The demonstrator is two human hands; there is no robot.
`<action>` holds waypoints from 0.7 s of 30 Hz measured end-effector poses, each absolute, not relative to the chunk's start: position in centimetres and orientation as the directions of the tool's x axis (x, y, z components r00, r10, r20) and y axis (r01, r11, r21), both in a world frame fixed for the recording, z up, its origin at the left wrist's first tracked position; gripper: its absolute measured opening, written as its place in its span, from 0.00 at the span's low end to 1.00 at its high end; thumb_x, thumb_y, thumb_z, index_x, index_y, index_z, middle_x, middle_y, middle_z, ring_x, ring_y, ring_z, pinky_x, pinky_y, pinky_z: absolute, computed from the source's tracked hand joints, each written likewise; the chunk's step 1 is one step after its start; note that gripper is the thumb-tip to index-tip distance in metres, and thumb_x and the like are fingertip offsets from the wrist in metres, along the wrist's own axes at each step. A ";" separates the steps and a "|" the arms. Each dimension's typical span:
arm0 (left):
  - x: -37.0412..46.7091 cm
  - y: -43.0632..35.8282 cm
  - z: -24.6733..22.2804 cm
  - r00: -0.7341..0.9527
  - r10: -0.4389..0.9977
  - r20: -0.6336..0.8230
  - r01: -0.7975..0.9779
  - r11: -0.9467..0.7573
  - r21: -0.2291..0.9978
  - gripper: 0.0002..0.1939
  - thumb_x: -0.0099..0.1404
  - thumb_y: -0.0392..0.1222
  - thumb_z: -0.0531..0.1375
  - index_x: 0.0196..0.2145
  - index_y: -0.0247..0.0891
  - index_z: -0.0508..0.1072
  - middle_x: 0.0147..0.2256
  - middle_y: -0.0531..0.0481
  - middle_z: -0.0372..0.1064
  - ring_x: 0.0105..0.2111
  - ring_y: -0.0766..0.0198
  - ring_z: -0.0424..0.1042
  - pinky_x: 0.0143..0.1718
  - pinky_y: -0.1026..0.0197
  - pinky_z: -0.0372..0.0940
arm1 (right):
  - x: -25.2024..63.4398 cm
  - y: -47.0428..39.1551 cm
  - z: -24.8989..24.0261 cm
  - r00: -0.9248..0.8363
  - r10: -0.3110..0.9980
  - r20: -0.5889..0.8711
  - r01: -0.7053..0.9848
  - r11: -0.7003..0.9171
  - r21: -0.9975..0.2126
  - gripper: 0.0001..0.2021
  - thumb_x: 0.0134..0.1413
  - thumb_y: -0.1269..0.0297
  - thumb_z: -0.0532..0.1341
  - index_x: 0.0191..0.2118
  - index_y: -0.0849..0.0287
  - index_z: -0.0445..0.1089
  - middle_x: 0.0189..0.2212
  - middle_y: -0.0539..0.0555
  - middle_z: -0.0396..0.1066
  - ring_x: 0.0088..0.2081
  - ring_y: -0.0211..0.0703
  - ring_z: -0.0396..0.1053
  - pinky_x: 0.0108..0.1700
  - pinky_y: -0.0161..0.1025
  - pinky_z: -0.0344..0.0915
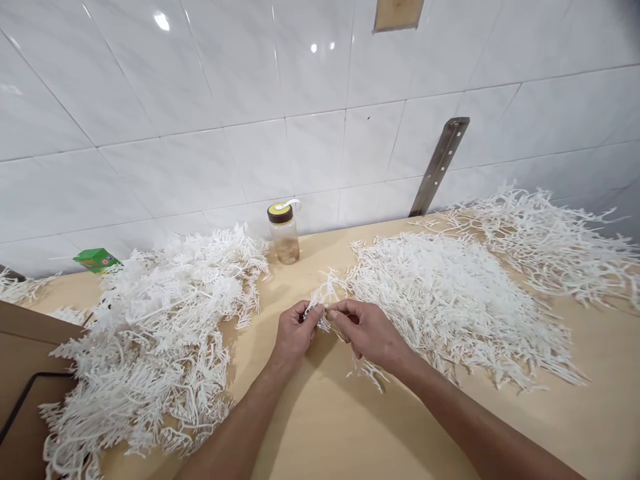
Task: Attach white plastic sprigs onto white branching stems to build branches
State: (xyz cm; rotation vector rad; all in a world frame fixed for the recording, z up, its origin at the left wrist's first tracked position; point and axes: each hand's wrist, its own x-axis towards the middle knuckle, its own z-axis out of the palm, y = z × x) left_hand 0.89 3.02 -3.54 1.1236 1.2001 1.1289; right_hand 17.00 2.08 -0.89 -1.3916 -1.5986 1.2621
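Between my two hands is a small bunch of white branching plastic sprigs (330, 288). My left hand (296, 331) pinches its lower end between thumb and fingers. The thumb and forefinger of my right hand (367, 328) are closed at the same spot, and some white twigs stick out below that hand. Just right of my hands lies a wide pile of thin white sprigs (445, 293). To the left spreads a heap of fuller, bushier white sprigs (170, 333). The exact joint between my fingertips is too small to make out.
A clear bottle with a yellow and black lid (285, 233) stands near the tiled wall (310, 160). At the left are a green carton (97, 259) and a brown cardboard box (30, 380). More white branches (555, 240) lie back right, beside a metal bracket (440, 167).
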 end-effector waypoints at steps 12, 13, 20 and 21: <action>1.0 3.0 -3.8 0.036 0.999 -0.040 0.006 0.039 0.999 0.21 0.57 0.58 0.64 0.24 0.36 0.68 0.16 0.60 0.51 0.16 0.74 0.48 0.18 0.66 0.44 | 16.0 2.7 -3.3 -0.194 0.959 -0.207 0.183 -0.172 -0.968 0.14 0.53 0.52 0.61 0.29 0.58 0.66 0.14 0.42 0.59 0.12 0.32 0.57 0.15 0.30 0.54; 0.9 3.0 -3.8 0.035 0.999 -0.042 0.009 0.042 0.999 0.21 0.58 0.58 0.64 0.24 0.36 0.68 0.16 0.60 0.51 0.16 0.74 0.48 0.18 0.66 0.44 | 16.0 2.7 -3.4 -0.197 0.958 -0.210 0.167 -0.179 -0.970 0.14 0.53 0.52 0.61 0.28 0.58 0.65 0.14 0.42 0.59 0.12 0.31 0.57 0.15 0.30 0.54; 1.0 3.0 -4.3 0.030 0.999 -0.022 0.094 0.019 0.995 0.21 0.59 0.58 0.62 0.24 0.37 0.67 0.17 0.58 0.54 0.18 0.71 0.51 0.20 0.66 0.48 | 15.7 2.5 -3.0 -0.202 0.952 -0.229 0.222 -0.183 -0.958 0.08 0.53 0.61 0.58 0.27 0.57 0.62 0.15 0.42 0.61 0.12 0.32 0.60 0.15 0.30 0.55; 1.0 2.9 -4.4 0.024 1.000 0.000 0.120 -0.003 0.993 0.21 0.60 0.57 0.61 0.23 0.37 0.65 0.18 0.58 0.54 0.19 0.71 0.52 0.21 0.66 0.49 | 15.6 2.4 -2.9 -0.195 0.954 -0.227 0.256 -0.174 -0.951 0.06 0.52 0.64 0.58 0.27 0.57 0.62 0.15 0.42 0.61 0.12 0.32 0.60 0.15 0.30 0.56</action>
